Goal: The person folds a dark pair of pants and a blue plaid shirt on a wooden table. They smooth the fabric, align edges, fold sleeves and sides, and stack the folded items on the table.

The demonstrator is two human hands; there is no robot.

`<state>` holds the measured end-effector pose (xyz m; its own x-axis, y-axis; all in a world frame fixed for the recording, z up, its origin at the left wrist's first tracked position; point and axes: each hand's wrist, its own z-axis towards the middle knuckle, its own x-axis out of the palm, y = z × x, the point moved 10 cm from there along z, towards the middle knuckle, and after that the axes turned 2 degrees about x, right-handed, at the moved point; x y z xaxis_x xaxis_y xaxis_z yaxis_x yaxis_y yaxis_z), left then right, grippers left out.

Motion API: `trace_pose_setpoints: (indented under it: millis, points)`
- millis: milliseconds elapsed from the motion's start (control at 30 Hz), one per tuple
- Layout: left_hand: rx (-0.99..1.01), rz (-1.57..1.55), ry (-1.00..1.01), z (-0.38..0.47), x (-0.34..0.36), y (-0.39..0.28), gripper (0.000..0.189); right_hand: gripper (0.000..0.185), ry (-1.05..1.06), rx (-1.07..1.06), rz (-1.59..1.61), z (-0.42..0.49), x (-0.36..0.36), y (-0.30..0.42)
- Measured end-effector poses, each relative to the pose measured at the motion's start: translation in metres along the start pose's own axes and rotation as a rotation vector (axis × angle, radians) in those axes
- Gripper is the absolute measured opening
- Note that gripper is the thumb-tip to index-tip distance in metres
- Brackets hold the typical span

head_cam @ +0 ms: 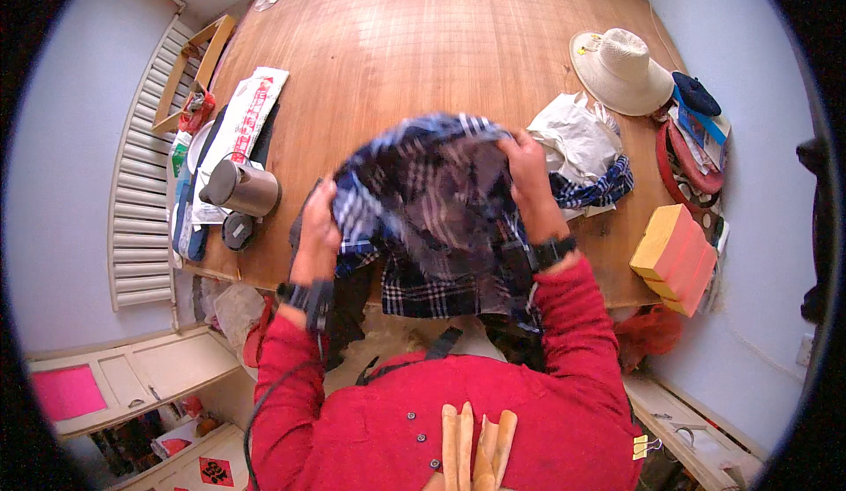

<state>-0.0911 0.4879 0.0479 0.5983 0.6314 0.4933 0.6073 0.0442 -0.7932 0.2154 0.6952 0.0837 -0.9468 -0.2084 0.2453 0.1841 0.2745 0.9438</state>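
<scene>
A blue, black and white plaid garment (429,292) hangs spread between my two hands, over the near edge of the wooden table (423,48). My left hand (320,220) grips its left edge, and the fingers are partly blurred. At the upper right edge my right hand (531,177) has the cloth between thumb and fingers. The upper part of the garment looks dark and is smeared by motion. Just right of my right hand lie a crumpled white cloth (574,135) and a bunched piece of blue plaid fabric (598,183).
On the table's left side stand a metal pot (246,188), a black round object (238,230) and a white plastic package (251,117) bearing writing. To the right are a cream brimmed hat (621,71), a red case (694,160) and a yellow-and-pink block (675,258).
</scene>
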Motion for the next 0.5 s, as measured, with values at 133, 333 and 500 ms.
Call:
trace_pose_setpoints:
  millis: [133,333,500]
  points:
    - [0.098,0.159,-0.159,0.043,-0.008,-0.012,0.054,0.056,0.103,-0.135,-0.062,0.036,0.037,0.005]
    - [-0.122,0.556,-0.208,0.000,-0.072,0.044,0.050,0.065,-0.037,-0.249,-0.890,-0.007,-0.037,-0.088]
    - [-0.263,0.833,-0.243,-0.068,-0.166,0.082,0.046,0.061,-0.259,-0.046,-1.173,-0.122,-0.171,-0.154]
